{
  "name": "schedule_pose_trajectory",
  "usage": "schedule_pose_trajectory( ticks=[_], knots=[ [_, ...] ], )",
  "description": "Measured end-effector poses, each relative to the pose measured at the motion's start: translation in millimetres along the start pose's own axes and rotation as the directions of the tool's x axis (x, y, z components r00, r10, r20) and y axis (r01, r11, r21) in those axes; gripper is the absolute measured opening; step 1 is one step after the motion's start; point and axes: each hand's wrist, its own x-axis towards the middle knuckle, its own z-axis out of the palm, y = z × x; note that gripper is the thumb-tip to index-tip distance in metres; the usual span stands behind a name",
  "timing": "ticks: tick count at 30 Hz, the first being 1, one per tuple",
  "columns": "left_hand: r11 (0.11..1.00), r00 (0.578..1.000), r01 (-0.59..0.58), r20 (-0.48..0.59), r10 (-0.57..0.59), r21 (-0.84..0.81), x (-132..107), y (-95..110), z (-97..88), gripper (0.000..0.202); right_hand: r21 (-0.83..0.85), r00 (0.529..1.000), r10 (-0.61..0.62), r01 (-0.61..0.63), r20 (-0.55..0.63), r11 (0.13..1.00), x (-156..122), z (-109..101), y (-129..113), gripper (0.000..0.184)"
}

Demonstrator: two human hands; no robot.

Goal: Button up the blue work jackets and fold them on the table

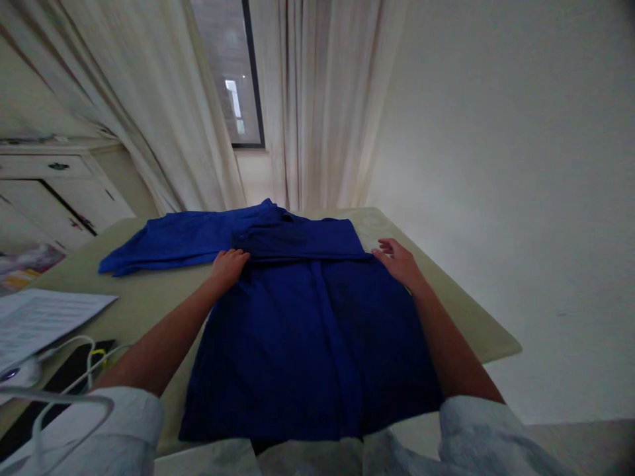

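A dark blue long-sleeved garment lies flat on a pale beige table, with a central front placket running down it. Its top part is folded over in a band, and one sleeve stretches out to the left. My left hand rests on the garment's left edge just below that sleeve, holding nothing that I can see. My right hand touches the right end of the folded band, its fingers apart. Pale sleeves cover both of my forearms near the bottom of the view.
Printed papers and a black device with white and yellow cables lie at the table's left. White cabinets stand beyond on the left. Cream curtains and a window are ahead, with a pale wall on the right.
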Motion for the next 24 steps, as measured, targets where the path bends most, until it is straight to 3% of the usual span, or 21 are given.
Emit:
schedule_pose_trajectory(
  ticks=[3,5,8,9,11,13,16,19,22,24],
  knots=[
    [0.999,0.998,0.042,-0.042,-0.042,0.005,-27.2,21.0,-14.5,0.049,-0.212,0.994,0.080,-0.062,0.076,0.975,-76.9,-18.2,26.9,0.055],
    [0.993,0.998,-0.030,-0.064,0.023,-0.116,-66.1,43.4,-19.0,0.057,-0.311,0.991,0.135,-0.124,0.015,0.942,-134.3,-30.2,44.4,0.065],
    [0.909,0.952,-0.295,-0.004,0.307,-0.295,-152.3,73.0,-14.1,0.063,-0.355,0.966,0.218,-0.253,-0.136,0.900,-214.4,-48.2,56.9,0.082],
    [0.899,0.936,-0.330,0.020,0.350,-0.289,-183.6,78.9,-10.1,0.072,-0.336,0.951,0.258,-0.303,-0.172,0.892,-236.2,-54.0,56.0,0.085],
    [0.932,0.952,-0.292,0.028,0.305,-0.216,-240.2,83.7,-0.5,0.094,-0.259,0.900,0.385,-0.429,-0.206,0.865,-268.5,-63.8,48.1,0.087],
    [0.976,0.985,-0.168,0.020,0.173,-0.137,-281.7,81.5,9.1,0.108,-0.140,0.828,0.529,-0.555,-0.187,0.820,-284.9,-69.7,36.7,0.088],
    [0.996,0.997,-0.076,0.006,0.076,-0.054,-316.0,73.3,21.3,0.113,0.046,0.754,0.639,-0.640,-0.153,0.767,-286.4,-69.2,23.5,0.094],
    [0.987,0.987,-0.158,-0.028,0.157,-0.034,-334.5,59.9,29.5,0.095,0.195,0.725,0.676,-0.650,-0.131,0.735,-277.1,-64.7,18.2,0.092],
    [0.957,0.962,-0.272,-0.069,0.266,-0.101,-353.7,38.7,30.0,0.085,0.373,0.675,0.732,-0.705,0.092,0.603,-274.1,-74.2,14.6,0.093],
    [0.930,0.949,-0.313,-0.085,0.302,-0.194,-367.0,26.0,24.1,0.077,0.436,0.615,0.749,-0.761,0.248,0.480,-278.7,-95.1,10.4,0.097]
  ],
)
